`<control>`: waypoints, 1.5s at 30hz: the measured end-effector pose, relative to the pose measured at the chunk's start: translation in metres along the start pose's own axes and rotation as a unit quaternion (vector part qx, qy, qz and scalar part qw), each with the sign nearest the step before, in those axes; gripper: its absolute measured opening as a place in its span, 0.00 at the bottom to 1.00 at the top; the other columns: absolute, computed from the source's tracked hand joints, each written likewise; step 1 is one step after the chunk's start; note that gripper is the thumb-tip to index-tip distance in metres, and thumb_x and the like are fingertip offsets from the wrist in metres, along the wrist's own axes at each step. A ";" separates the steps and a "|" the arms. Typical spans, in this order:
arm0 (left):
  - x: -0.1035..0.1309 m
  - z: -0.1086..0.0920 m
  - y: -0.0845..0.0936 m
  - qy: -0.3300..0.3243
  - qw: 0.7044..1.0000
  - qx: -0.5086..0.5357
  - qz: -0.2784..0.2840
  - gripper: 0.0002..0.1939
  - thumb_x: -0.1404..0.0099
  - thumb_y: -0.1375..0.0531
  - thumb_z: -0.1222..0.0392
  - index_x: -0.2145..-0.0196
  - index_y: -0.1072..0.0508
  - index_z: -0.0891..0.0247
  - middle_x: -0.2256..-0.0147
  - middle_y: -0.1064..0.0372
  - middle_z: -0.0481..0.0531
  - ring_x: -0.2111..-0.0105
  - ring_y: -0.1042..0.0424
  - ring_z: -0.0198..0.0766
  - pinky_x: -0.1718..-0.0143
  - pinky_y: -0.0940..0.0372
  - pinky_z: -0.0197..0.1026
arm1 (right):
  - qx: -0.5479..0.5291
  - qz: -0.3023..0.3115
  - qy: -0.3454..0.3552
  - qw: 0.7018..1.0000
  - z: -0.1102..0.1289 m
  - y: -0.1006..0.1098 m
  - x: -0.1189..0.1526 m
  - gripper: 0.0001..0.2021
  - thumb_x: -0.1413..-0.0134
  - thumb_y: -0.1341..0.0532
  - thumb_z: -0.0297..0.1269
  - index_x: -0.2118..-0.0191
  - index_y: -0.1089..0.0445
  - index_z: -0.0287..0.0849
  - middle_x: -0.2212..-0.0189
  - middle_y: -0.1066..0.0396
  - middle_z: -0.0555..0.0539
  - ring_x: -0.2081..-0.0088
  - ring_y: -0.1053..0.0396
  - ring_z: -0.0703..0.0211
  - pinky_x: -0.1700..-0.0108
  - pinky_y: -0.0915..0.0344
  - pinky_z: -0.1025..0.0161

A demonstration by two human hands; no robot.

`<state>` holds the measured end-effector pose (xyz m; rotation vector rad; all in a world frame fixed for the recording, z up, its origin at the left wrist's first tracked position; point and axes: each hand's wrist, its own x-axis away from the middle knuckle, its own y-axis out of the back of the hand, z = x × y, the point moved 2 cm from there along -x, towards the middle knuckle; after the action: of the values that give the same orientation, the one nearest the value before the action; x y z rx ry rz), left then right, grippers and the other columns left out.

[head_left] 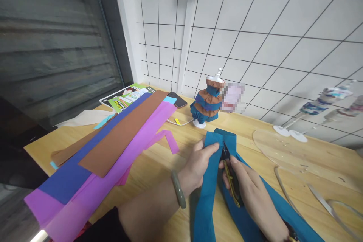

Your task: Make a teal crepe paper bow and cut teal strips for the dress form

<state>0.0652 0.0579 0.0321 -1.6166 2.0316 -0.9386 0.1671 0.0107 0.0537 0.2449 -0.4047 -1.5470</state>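
Near the middle of the table, my left hand [195, 162] pinches the edge of a long teal strip of crepe paper [207, 200] between thumb and fingers. A green bangle sits on that wrist. My right hand [251, 187] is closed around small thread snips [233, 183] with gold-coloured and black handles. The dark blades lie at the split between the teal strip and the wider teal sheet [228, 138] beside it. Whether the blades have paper between them at this instant is hard to see. More teal paper runs under my right hand towards the front edge.
Brown [124, 132], blue [68, 185] and purple paper [48, 211] lie layered on the left. Behind my hands stands a small ruffled brown-and-teal tower [207, 102]. A phone [178, 100] rests at the back. To the right are a clear disc [272, 145] and white stands [281, 130].
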 end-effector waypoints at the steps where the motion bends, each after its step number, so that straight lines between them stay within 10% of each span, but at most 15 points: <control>1: 0.000 0.000 0.000 0.005 1.000 0.003 -0.002 0.09 0.48 0.40 0.58 0.69 0.30 0.66 0.72 0.32 0.51 0.75 0.35 0.33 0.69 0.40 0.38 | 0.005 -0.003 0.005 1.000 0.001 0.000 0.000 0.23 0.42 0.56 0.52 0.73 0.36 0.41 0.84 0.40 0.52 0.81 0.43 0.63 0.78 0.45 0.66; 45: 0.006 0.011 -0.001 -0.047 0.998 -0.004 -0.032 0.14 0.45 0.39 0.58 0.60 0.28 0.65 0.63 0.28 0.55 0.60 0.31 0.44 0.56 0.40 0.45 | 0.058 -0.083 0.059 0.993 -0.001 -0.005 -0.009 0.23 0.41 0.56 0.50 0.83 0.46 0.45 0.86 0.45 0.53 0.82 0.46 0.63 0.78 0.48 0.65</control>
<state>0.0715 0.0496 0.0261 -1.7056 1.9339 -0.8590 0.1632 0.0191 0.0499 0.4672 -0.3892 -1.6650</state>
